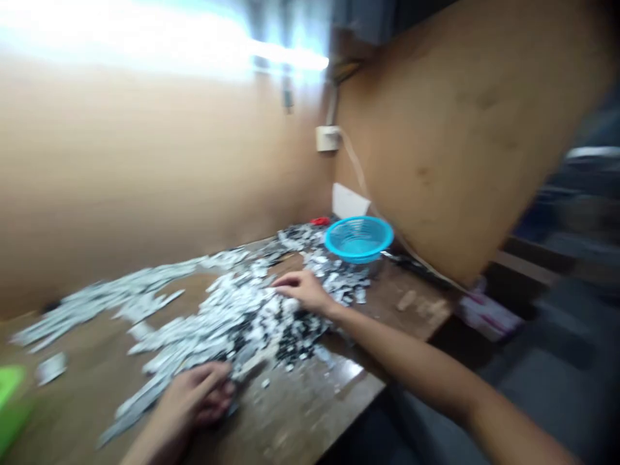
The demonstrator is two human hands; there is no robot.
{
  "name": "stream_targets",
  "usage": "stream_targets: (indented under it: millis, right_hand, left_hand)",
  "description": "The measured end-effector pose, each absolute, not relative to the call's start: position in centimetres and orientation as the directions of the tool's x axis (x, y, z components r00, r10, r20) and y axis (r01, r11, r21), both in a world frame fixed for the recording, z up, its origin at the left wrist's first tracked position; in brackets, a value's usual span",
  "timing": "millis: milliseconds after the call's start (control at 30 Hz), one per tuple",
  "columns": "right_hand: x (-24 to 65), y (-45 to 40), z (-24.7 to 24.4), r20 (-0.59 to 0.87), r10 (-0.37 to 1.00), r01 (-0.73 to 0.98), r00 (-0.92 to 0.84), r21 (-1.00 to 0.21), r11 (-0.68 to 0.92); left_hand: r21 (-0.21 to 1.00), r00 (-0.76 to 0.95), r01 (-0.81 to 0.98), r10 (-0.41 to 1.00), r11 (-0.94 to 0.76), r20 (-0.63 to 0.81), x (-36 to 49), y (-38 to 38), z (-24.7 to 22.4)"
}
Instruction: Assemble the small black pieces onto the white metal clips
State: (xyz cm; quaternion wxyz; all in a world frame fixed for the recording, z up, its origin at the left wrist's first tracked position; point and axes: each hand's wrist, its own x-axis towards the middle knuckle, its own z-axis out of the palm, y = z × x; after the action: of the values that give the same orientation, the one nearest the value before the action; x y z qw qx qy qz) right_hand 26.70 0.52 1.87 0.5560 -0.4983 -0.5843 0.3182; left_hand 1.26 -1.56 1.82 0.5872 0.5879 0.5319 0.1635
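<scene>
Pale strip-like pieces (194,329) lie in a wide, loose pile on the brown table (285,420). Small black and white pieces (300,339) are heaped at its right side. Over the heap reaches my right hand (305,290), its fingers stretched forward with a gap between thumb and forefinger; no held thing shows. My left hand (206,391) is at the near edge of the strips, fingers curled in. Whatever may be inside them is hidden and blurred.
A blue plastic basket (358,257) stands at the back right, close to a red item (320,221) and a white card (349,201). Wooden panels (426,148) rise behind and to the right. A bright green object (12,400) sits at the left edge. A cable (358,168) runs down the right panel.
</scene>
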Motion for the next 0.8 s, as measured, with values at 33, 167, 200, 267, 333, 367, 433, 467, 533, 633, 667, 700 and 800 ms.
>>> stream_targets:
  millis: [33, 167, 200, 267, 333, 367, 433, 467, 533, 633, 667, 700, 800]
  right_hand:
    - [26.4, 0.4, 1.9, 0.311, 0.944, 0.186, 0.107, -0.939, 0.288]
    - [24.7, -0.1, 1.2, 0.142, 0.987, -0.022, -0.071, -0.99, 0.141]
    - [24.1, -0.4, 1.1, 0.122, 0.987, -0.034, -0.106, -0.992, 0.119]
    - [22.8, -1.0, 0.9, 0.094, 0.988, -0.016, -0.126, -0.996, 0.093]
    - [21.8, -1.4, 0.9, 0.075, 0.99, 0.043, -0.116, -0.996, 0.08]
    - [21.4, -1.5, 0.9, 0.068, 0.992, 0.074, -0.107, -0.994, 0.076]
    - [21.0, -1.7, 0.9, 0.057, 0.993, 0.123, -0.1, -0.99, 0.069]
    - [20.8, -1.7, 0.9, 0.055, 0.994, 0.141, -0.099, -0.988, 0.068]
    - [20.8, -1.8, 0.9, 0.053, 0.993, 0.17, -0.103, -0.983, 0.07]
    - [20.8, -1.9, 0.9, 0.055, 0.994, 0.203, -0.094, -0.976, 0.073]
    - [20.7, -1.9, 0.8, 0.056, 0.994, 0.208, -0.092, -0.975, 0.074]
    - [20.7, -1.9, 0.7, 0.057, 0.994, 0.212, -0.091, -0.974, 0.075]
    - [20.5, -1.9, 0.5, 0.057, 0.994, 0.224, -0.096, -0.972, 0.077]
  left_hand:
    - [0.875, 0.397, 0.385, 0.803, 0.294, -0.445, 0.7, -1.5, 1.7]
    - [0.893, 0.42, 0.29, 0.793, 0.343, -0.441, 0.1, -0.6, 1.0]
    - [0.895, 0.419, 0.285, 0.795, 0.344, -0.439, 0.1, -0.5, 0.9]
    - [0.898, 0.425, 0.278, 0.794, 0.342, -0.434, 0.1, -0.4, 0.7]
    - [0.9, 0.434, 0.276, 0.792, 0.337, -0.429, 0.1, -0.6, 0.5]
    - [0.902, 0.439, 0.276, 0.791, 0.332, -0.426, 0.0, -0.6, 0.4]
    - [0.906, 0.445, 0.272, 0.792, 0.325, -0.417, -0.1, -0.6, 0.2]
    - [0.908, 0.447, 0.268, 0.793, 0.322, -0.413, -0.1, -0.6, 0.2]
    - [0.91, 0.447, 0.26, 0.796, 0.322, -0.409, -0.2, -0.5, 0.0]
    - [0.913, 0.45, 0.255, 0.796, 0.319, -0.404, -0.2, -0.4, -0.1]
    - [0.913, 0.452, 0.254, 0.796, 0.318, -0.403, -0.2, -0.4, -0.1]
    - [0.913, 0.452, 0.255, 0.796, 0.318, -0.403, -0.2, -0.4, -0.1]
    - [0.909, 0.444, 0.262, 0.796, 0.323, -0.411, -0.2, -0.4, -0.1]
